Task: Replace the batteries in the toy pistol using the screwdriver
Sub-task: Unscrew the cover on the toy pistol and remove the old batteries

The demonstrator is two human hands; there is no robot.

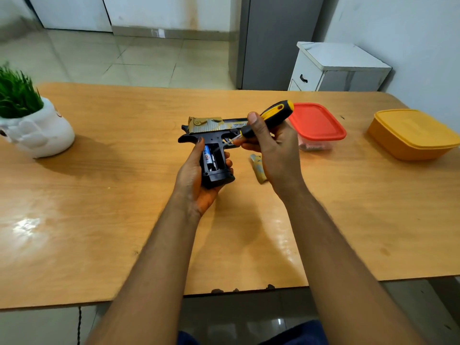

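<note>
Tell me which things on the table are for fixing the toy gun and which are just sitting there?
For the job:
toy pistol, in the left hand
screwdriver, in the right hand
battery in the open grip
gold cover piece on the table

Just sitting there:
potted plant
red-lidded box
yellow box

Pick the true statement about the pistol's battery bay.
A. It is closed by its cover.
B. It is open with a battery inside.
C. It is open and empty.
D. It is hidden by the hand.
B: the pistol, held in the left hand, has its bay uncovered with a blue battery showing inside.
</note>
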